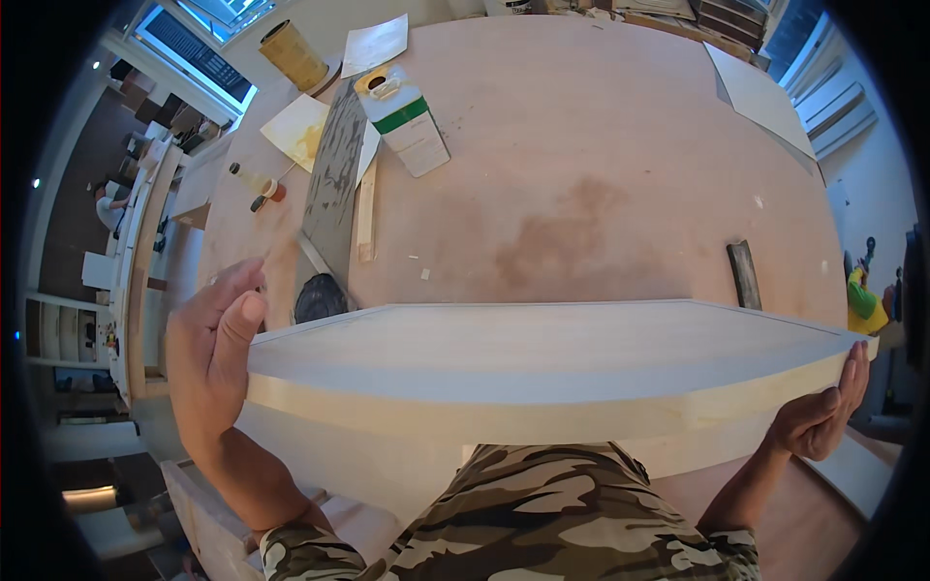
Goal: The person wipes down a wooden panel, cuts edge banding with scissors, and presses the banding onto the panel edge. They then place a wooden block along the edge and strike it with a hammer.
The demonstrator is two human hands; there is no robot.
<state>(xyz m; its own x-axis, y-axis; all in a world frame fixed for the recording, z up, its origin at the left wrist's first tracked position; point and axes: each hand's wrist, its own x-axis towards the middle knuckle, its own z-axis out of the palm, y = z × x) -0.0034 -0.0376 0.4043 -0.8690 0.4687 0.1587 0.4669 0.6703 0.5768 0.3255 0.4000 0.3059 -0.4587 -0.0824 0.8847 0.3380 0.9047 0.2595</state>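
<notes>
A long pale wooden panel (542, 353) with a light, thick front edge spans the space in front of me, close to my camouflage-clad body. My left hand (218, 349) presses its palm to the panel's left end, with thumb and fingers pointing up and slightly bent. At the opposite end, my right hand (823, 412) has its fingers laid along the corner and its thumb bent inward. The panel is held between the two hands; whether it also rests on something below is hidden. Just beyond its left part lies a black lump (320, 298), perhaps a rag.
On the reddish table (581, 126) stand a white-and-green can (412, 131) and a brownish cylinder (293, 58). A small bottle (258, 184), a wooden strip (366, 218) and a dark bar (744, 275) lie there too. Another person (109, 208) works far left.
</notes>
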